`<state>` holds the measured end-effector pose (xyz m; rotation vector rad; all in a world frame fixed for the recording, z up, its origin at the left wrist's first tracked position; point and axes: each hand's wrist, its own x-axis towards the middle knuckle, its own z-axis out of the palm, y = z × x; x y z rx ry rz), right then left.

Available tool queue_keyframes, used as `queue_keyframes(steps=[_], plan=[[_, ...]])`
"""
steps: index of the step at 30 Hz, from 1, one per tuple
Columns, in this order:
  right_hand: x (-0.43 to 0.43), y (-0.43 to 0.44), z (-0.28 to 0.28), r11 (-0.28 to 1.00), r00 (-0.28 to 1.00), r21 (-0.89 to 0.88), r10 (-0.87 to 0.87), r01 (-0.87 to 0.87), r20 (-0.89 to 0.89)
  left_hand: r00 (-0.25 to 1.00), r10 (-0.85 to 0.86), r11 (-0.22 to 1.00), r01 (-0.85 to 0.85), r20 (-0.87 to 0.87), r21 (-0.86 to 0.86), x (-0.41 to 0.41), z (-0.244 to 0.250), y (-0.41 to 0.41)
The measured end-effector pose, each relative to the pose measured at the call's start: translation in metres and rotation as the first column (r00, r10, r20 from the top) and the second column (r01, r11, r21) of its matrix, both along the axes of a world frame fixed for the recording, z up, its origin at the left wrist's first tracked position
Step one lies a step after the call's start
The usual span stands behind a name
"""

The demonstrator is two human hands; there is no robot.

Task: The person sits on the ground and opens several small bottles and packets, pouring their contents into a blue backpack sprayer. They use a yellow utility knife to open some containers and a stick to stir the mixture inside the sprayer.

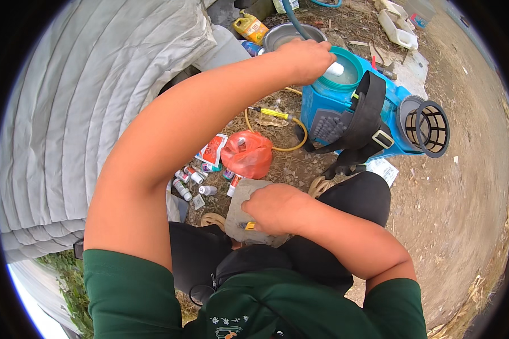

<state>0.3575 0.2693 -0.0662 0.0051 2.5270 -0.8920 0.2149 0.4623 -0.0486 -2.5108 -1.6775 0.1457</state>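
My left hand (309,61) reaches across to the teal-rimmed mouth (359,63) of a blue knapsack sprayer tank (318,104). It grips a small white bottle (336,69), tilted into that opening above cloudy liquid. Most of the bottle is hidden by the fingers. Close to my lap, my right hand (278,207) is curled around a small yellow-handled tool (250,226), which looks like a cutter, over a flat stone slab (254,190). Black straps (360,114) hang across the sprayer's side. A black strainer basket (426,127) rests at its far end.
Several small bottles (208,190) lie left of the slab, beside a red plastic bag (247,154) and a red-white packet (212,148). A yellow hose (297,147) loops by the sprayer. Behind stand a metal basin (275,36) and yellow jug (250,27). Quilted grey covering (89,118) fills the left.
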Motion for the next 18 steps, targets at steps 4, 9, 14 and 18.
queue_keyframes(steps=[4, 9, 14, 18], plan=[[-0.006, -0.001, 0.001, 1.000, 1.000, -0.006, 0.006, -0.006, -0.028, 0.912, 0.181, 0.984, -0.169, 0.368, -0.065, -0.012, 0.008, 0.001], [-0.009, 0.004, -0.008, 0.999, 0.997, 0.010, -0.048, 0.048, -0.052, 0.233, 0.406, 0.895, -0.298, 0.883, -0.333, -0.067, 0.021, -0.129], [-0.030, -0.003, -0.017, 0.998, 0.999, 0.050, 0.031, -0.033, 0.045, -0.135, 0.450, 0.608, -0.678, 0.883, -0.413, -0.132, 0.026, -0.400], [-0.085, -0.029, -0.045, 0.991, 0.984, 0.017, 0.132, -0.135, 0.117, -0.173, 0.506, 0.036, -0.975, 0.845, -0.221, -0.141, 0.010, -0.613]])
